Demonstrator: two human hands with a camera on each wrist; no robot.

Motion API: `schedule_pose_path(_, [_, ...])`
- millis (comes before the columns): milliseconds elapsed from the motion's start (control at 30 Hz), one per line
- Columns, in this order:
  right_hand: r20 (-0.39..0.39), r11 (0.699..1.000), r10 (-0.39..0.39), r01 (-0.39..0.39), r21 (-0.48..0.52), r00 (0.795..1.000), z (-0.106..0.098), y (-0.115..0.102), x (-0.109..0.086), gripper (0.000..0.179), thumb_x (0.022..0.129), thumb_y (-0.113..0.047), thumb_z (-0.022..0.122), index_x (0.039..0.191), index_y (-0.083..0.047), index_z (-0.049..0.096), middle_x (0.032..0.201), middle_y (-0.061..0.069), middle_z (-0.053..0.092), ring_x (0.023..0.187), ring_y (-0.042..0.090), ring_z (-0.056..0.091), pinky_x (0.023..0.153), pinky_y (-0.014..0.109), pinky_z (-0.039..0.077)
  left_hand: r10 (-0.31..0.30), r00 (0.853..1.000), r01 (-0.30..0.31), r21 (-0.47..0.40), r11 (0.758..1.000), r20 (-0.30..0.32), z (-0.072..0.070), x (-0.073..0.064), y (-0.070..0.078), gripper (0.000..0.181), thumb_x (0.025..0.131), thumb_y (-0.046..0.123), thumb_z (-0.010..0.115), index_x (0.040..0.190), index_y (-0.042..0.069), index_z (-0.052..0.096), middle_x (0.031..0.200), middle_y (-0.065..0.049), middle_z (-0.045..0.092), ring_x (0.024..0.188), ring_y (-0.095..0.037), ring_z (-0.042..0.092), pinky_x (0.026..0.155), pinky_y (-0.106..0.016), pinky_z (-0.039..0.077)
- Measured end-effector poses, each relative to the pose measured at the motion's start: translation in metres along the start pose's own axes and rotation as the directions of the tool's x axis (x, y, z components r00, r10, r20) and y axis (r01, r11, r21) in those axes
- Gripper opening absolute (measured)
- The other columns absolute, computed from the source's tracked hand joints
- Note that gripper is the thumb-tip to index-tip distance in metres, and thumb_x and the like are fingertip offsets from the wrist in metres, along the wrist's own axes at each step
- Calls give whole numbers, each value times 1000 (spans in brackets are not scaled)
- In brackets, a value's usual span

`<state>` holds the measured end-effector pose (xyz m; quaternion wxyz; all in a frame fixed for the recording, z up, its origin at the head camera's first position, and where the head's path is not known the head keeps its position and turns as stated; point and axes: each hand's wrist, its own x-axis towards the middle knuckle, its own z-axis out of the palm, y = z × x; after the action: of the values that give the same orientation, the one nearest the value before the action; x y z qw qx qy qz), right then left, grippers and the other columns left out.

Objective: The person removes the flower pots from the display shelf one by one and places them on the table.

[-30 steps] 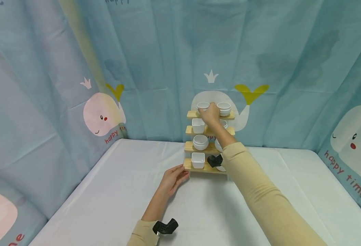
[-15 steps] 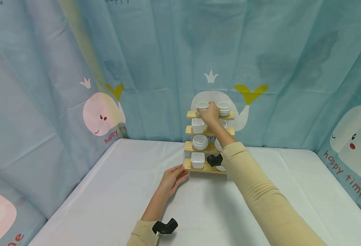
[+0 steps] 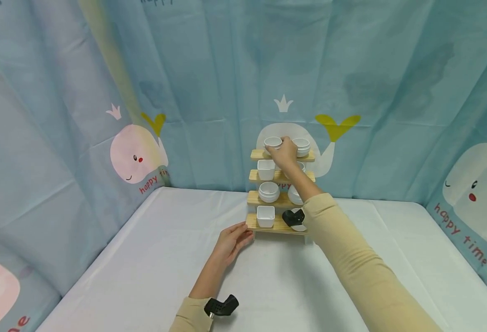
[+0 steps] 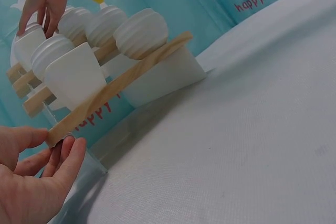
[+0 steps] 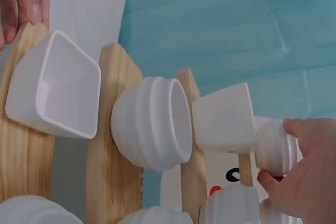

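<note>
A four-tier stand with wooden shelves [image 3: 282,223] carries small white pots, some square, some round and ribbed. My left hand [image 3: 230,243] holds the left end of the lowest shelf board [image 4: 126,77], thumb on top and fingers beneath in the left wrist view. Up at the top tier, my right hand [image 3: 286,156] grips the left round pot [image 5: 271,145] between thumb and fingers. A second round pot [image 3: 301,146] sits right beside that hand. Square pots [image 3: 266,216] stand at the left of the first and third tiers from below; a round one [image 3: 269,191] sits between. My right forearm partly hides the right-hand pots.
The stand rests on a white-covered table [image 3: 164,258], close to the back curtain. Blue curtain [image 3: 210,92] with whale prints hangs behind and at both sides. A black wrist camera [image 3: 221,306] is on the left sleeve, another [image 3: 293,217] on the right.
Almost nothing moves: both hands keep their places on the stand and pot. The whole head view shifts slightly left.
</note>
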<state>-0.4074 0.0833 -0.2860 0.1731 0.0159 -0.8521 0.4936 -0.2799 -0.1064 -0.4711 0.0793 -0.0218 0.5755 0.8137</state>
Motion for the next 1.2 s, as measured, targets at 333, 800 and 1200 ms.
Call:
schedule_pose_path(333, [24, 1000, -22, 22, -16, 999, -7, 2, -2, 60, 101, -24, 72, 145, 11, 50, 147, 29, 56, 140, 42, 49, 119, 49, 45, -3, 1000, 2, 4, 1000, 17, 0, -2, 1, 45, 111, 5, 53, 148, -19, 44, 111, -12, 64, 102, -16, 66, 98, -28, 62])
schedule_pose_path(800, [53, 999, -48, 48, 10, 997, -15, -1, -13, 61, 102, -24, 72, 146, 11, 49, 143, 29, 57, 132, 41, 55, 110, 49, 53, -6, 1000, 6, 6, 1000, 8, -1, -2, 2, 46, 111, 6, 53, 149, -19, 43, 118, -17, 63, 105, -18, 65, 101, -29, 61])
schedule_pose_path(1200, [59, 996, -81, 78, 46, 995, -21, 0, -20, 58, 101, -21, 72, 144, 12, 51, 139, 29, 59, 129, 41, 56, 108, 49, 53, -20, 999, 19, 26, 999, 28, -3, 3, 2, 44, 112, 4, 51, 149, -17, 44, 129, -24, 61, 108, -18, 66, 102, -29, 60])
